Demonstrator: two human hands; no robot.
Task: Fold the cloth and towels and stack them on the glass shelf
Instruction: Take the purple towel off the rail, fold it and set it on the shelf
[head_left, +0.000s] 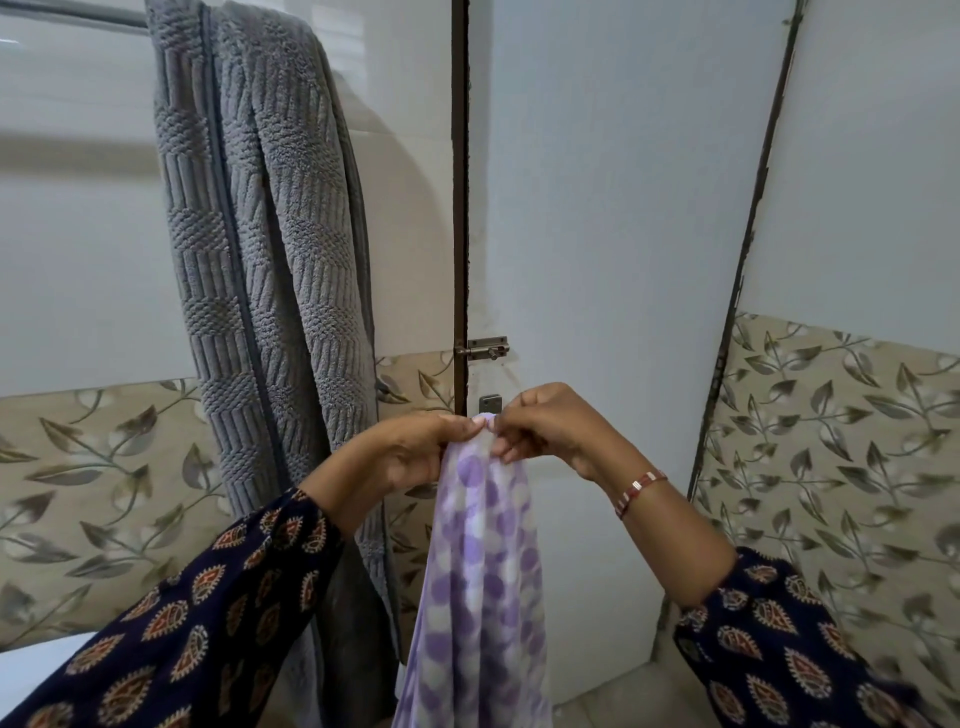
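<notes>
White wall (78, 260) fills the upper frame, over a band of leaf-patterned tiles (831, 441) low on both sides. Centre: a pale door (597, 208) in a dark frame, its latch (485, 349) mid-frame.

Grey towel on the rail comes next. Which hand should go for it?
Left, probably. The grey towel hangs on the left hand side; the right hand would cross over. Both now pinch the purple cloth.

We are looking through a single head-worn camera, facing forward and slightly down toward a door (597, 218) and tiled wall (78, 467). We are seeing both hands close in the lower middle, with wide-angle bending at the edges.
</notes>
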